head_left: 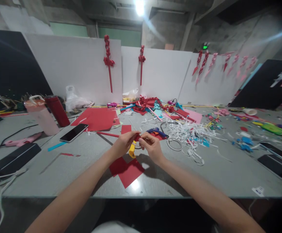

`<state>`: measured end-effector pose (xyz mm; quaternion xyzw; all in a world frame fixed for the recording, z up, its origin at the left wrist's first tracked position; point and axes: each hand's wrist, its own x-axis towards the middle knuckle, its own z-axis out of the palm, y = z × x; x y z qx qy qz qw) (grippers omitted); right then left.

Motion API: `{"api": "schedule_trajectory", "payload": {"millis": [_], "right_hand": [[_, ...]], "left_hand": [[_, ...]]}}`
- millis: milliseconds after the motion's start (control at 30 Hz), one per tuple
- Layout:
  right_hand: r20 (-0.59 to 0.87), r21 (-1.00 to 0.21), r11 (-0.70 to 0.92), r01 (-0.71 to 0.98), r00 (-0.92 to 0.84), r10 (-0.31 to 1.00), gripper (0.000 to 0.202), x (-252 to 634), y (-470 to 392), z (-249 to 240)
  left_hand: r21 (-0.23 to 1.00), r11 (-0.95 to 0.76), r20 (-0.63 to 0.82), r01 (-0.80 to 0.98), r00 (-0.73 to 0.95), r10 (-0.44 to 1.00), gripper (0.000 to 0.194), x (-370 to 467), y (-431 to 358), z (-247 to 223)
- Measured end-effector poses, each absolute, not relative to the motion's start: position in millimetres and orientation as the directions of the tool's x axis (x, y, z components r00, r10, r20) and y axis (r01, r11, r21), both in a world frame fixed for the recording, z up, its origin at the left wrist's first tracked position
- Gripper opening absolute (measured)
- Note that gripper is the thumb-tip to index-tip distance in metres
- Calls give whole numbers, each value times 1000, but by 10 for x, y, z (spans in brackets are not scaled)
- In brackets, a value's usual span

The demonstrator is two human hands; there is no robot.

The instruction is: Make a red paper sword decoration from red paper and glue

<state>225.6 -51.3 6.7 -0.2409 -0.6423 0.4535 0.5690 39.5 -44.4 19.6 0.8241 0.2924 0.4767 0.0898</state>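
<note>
My left hand [124, 142] and my right hand [152, 146] are close together above the middle of the table. Their fingertips pinch a small piece of red paper [137, 138], mostly hidden by the fingers. Just below them is a yellow object [132, 150] whose kind I cannot make out. Square red paper sheets [130, 173] lie nearer the front edge. A thin red strip [107, 134] reaches toward my left hand from the left. Beyond my right hand lies a dark blue tool [157, 132], partly covered.
On the left are a phone [74, 132], a pink glue gun [24, 139], a pale pink bottle [42, 118] and a red bottle [57, 111]. White paper scraps [191, 131] and a ring [175, 144] lie right. Red paper chains [107, 61] hang on the white panel.
</note>
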Motion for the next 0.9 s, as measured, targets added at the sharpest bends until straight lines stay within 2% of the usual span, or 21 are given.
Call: {"api": "schedule_trajectory", "payload": {"millis": [167, 467, 700, 900], "right_hand": [[405, -914, 377, -152, -257, 878, 27, 2267, -474, 81], [346, -937, 325, -129, -221, 912, 26, 2256, -478, 135], [347, -937, 323, -131, -258, 902, 25, 2260, -478, 126], [341, -939, 315, -135, -276, 899, 25, 2257, -436, 79]], "left_hand": [[376, -844, 701, 383, 478, 530, 35, 363, -398, 137], [474, -768, 699, 431, 346, 626, 21, 407, -401, 84], [398, -841, 753, 367, 393, 528, 23, 368, -347, 58], [370, -857, 791, 359, 362, 493, 21, 358, -279, 22]]}}
